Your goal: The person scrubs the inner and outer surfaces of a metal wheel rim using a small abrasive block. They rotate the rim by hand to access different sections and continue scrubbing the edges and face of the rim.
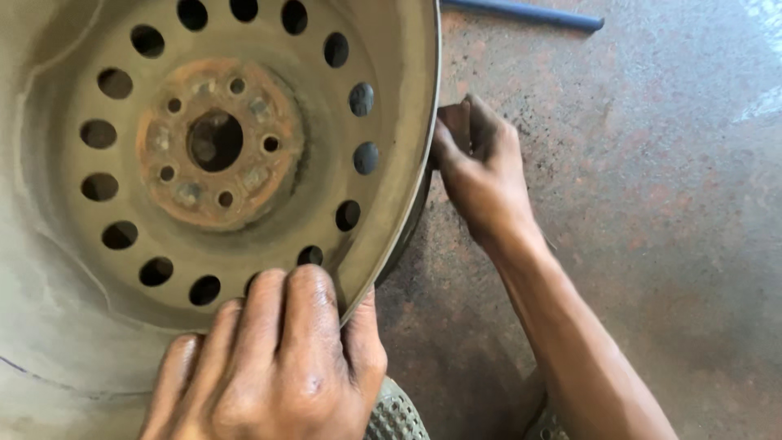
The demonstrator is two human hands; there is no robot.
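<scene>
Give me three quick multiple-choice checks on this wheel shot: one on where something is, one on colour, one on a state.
1. Where is the blue bar?
A. On the floor at the top of the view
B. Inside the rim
C. In the left hand

2. What colour is the hub?
A. Shiny chrome
B. Rusty orange-brown
C. Bright green

3. How is the left hand placed?
A. Lifted clear of the rim
B. Flat on the floor
C. Fingers hooked over the rim's edge

Answers:
1 A: the bar lies on the floor beyond the rim, touched by neither hand.
2 B: rust covers the hub around the centre hole.
3 C: its fingers curl over the near edge, while the right hand is at the rim's outer side.
</scene>
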